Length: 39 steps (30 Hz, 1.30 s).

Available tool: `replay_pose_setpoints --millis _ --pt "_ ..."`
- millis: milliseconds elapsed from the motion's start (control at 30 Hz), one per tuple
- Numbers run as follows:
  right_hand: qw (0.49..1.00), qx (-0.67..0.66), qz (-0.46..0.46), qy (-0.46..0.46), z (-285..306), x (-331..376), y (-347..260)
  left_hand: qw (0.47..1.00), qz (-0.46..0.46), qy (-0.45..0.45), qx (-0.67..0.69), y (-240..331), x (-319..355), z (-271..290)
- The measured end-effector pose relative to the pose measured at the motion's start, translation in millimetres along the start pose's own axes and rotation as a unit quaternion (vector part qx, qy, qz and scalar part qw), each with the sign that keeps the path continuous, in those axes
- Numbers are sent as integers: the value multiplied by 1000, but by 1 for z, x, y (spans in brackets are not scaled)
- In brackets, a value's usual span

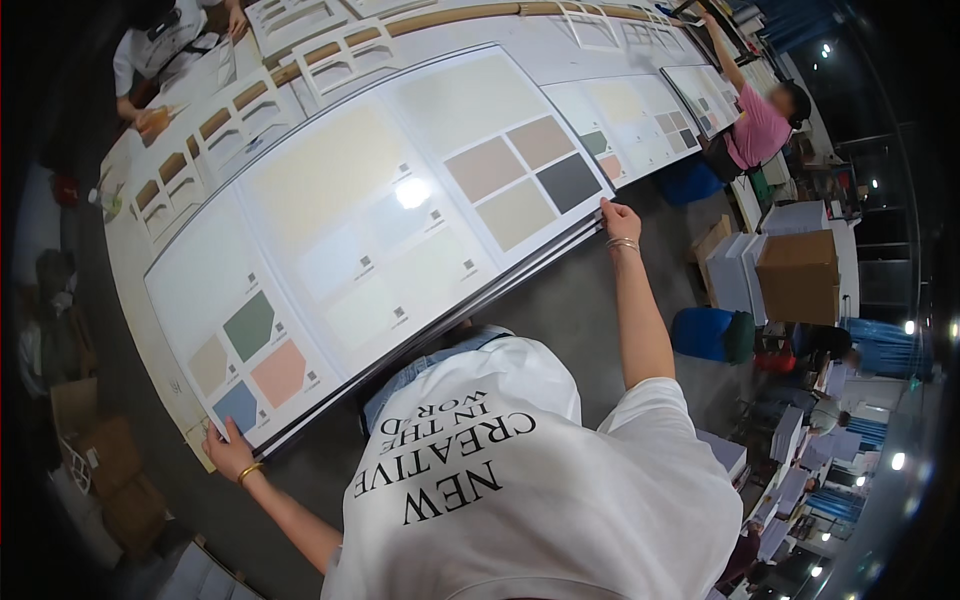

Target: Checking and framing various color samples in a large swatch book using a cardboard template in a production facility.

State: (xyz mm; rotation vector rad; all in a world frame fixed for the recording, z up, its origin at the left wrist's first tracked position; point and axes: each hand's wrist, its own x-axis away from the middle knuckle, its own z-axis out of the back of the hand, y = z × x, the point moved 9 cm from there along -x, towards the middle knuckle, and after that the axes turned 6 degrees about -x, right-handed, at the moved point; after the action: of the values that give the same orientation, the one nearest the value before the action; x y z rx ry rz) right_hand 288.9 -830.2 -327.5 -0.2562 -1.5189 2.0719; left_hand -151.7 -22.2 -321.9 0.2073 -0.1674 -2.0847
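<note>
A large colour swatch board (330, 300) lies across the table in front of me, with pale panels and smaller patches of green, pink, blue, beige, brown and dark grey. Under its near edge, more layers (545, 255) show as a stack. At the near left corner my left hand (230, 452) closes on the board, thumb on top. The right corner is held by my right hand (621, 220), its fingers curled round the edge and partly hidden below it.
White cut-out frames (345, 62) line the table's far side beside a long wooden pole (430, 22). Further swatch boards (640, 118) lie to the right. One person (765, 130) in pink works there, another (165, 50) at the far left. Cardboard boxes (797, 277) stand on the right.
</note>
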Motion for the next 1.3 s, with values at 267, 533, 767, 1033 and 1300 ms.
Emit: replay_pose_setpoints --millis 267,533,767,1033,1300 --pt "974 -174 -127 -74 -9 29 -36 992 14 -35 -118 13 -9 2" --pt "897 -413 -131 88 78 -93 27 996 -31 -63 50 125 62 -16" --pt "888 -381 -226 124 84 -116 64 859 13 -311 407 216 99 -51" --pt "864 -456 -187 102 79 -146 79 758 -108 -427 480 383 86 11" --pt "884 -462 1 71 202 -306 -16 648 -127 -521 541 618 170 -22"
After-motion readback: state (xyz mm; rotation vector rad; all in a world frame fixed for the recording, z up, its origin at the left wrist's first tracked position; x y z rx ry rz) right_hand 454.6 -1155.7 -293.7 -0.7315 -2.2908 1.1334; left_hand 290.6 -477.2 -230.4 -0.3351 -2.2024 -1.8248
